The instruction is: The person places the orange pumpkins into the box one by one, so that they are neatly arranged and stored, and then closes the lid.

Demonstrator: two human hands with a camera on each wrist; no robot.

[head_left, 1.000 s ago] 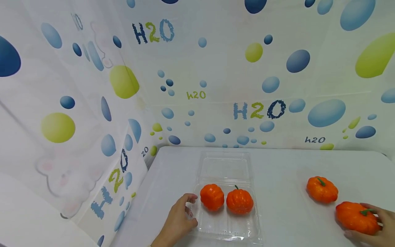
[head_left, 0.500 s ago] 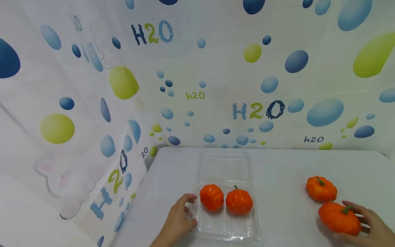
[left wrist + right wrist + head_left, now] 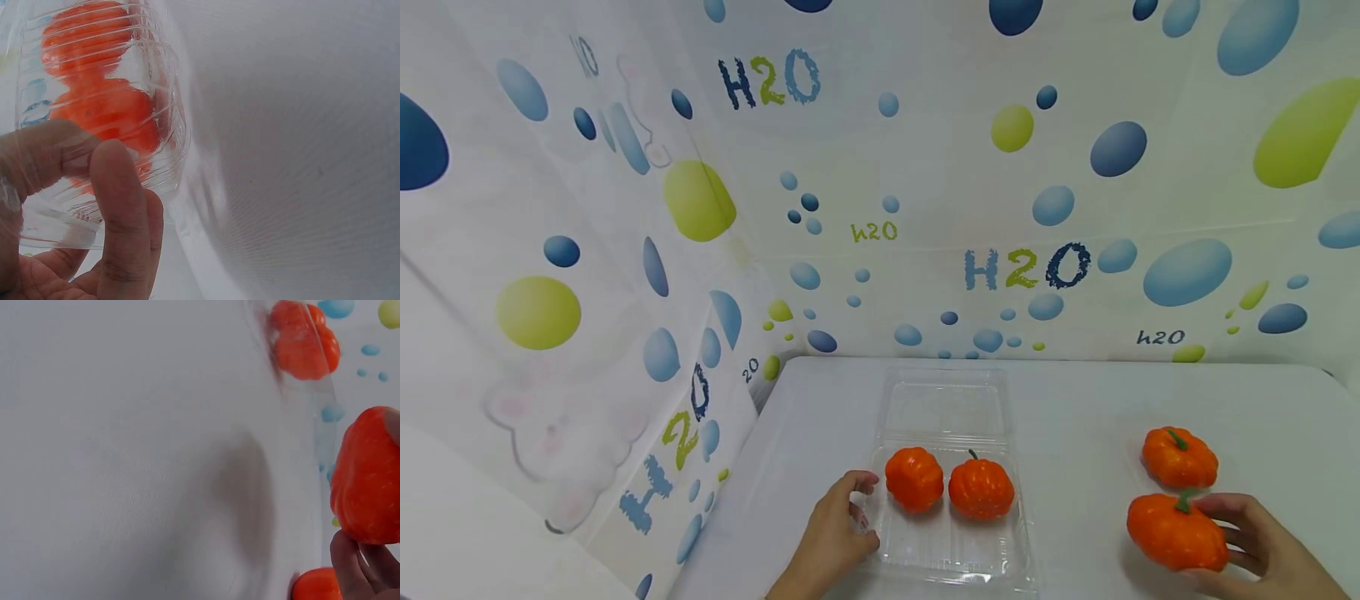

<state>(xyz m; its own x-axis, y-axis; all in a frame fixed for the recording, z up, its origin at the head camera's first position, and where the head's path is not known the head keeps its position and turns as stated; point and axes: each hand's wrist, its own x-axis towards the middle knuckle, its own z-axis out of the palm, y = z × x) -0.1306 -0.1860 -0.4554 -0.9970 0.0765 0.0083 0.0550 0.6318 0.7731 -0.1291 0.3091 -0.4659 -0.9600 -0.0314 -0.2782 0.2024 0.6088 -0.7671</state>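
My right hand [image 3: 1262,542] grips an orange mini pumpkin [image 3: 1172,533] with a green stem, held above the white table; its shadow shows below it in the right wrist view. Just behind it lies another orange pumpkin [image 3: 1180,458]. A clear plastic clamshell box [image 3: 951,554] sits left of centre, lid folded back. Two pumpkins are side by side in it, a left one [image 3: 914,481] and a right one [image 3: 981,490] with its stem up. At the box's left edge my left hand [image 3: 831,533] pinches the plastic wall, as the left wrist view [image 3: 115,194] shows.
The box's lid [image 3: 946,407] lies flat toward the table's far edge. A white curtain [image 3: 925,150] with blue and green spots hangs behind the table [image 3: 1082,442] and along its left side.
My right hand has carried its pumpkin leftward, from the right of the other loose pumpkin to just in front of it. The left hand and the box have stayed in place.
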